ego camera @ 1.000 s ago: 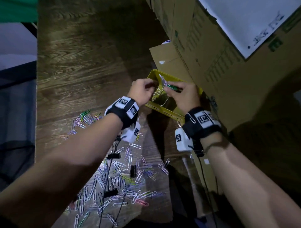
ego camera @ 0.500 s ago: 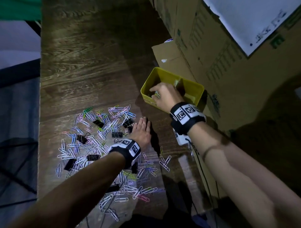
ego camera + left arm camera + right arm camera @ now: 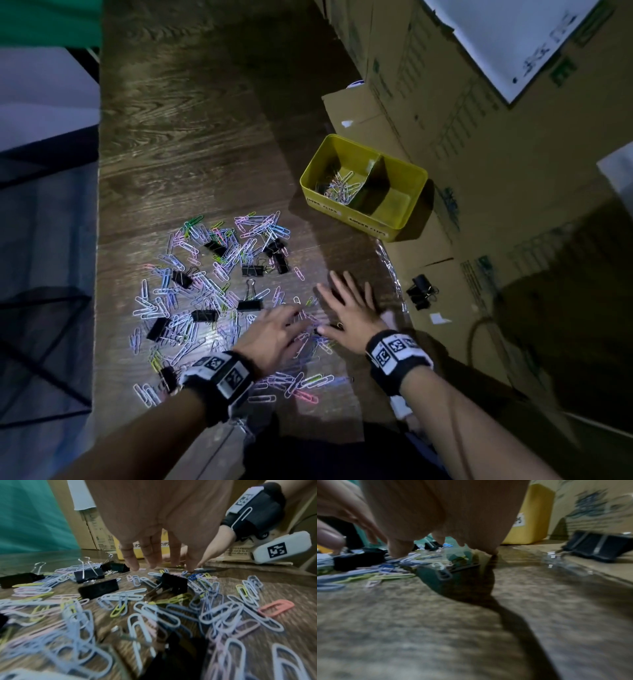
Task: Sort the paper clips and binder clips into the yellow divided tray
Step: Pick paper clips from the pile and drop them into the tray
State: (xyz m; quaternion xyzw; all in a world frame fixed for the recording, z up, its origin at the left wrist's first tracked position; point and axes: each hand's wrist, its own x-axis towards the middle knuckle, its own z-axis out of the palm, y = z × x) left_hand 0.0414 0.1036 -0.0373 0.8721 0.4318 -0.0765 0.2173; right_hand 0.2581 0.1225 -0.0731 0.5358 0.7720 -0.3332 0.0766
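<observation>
A yellow divided tray (image 3: 416, 200) stands at the table's right edge; its left compartment holds several paper clips (image 3: 339, 190), its right one looks bare. Pastel paper clips (image 3: 205, 284) and black binder clips (image 3: 251, 270) lie scattered over the wooden table. My left hand (image 3: 277, 330) reaches fingers-down onto clips (image 3: 197, 576) at the pile's right side, fingers fairly straight. My right hand (image 3: 346, 308) lies flat with spread fingers on the table just right of it, holding nothing. The yellow tray (image 3: 530, 520) shows behind the right hand (image 3: 447, 520) in the right wrist view.
Cardboard boxes (image 3: 479, 137) rise along the right, behind and beside the tray. Two black binder clips (image 3: 421, 291) lie on flattened cardboard off the table's right edge. The table's left edge drops to a dark floor (image 3: 44, 274).
My right hand has left the tray and come down flat on the table near me. The left hand moved right and nearer, onto the clips beside it.
</observation>
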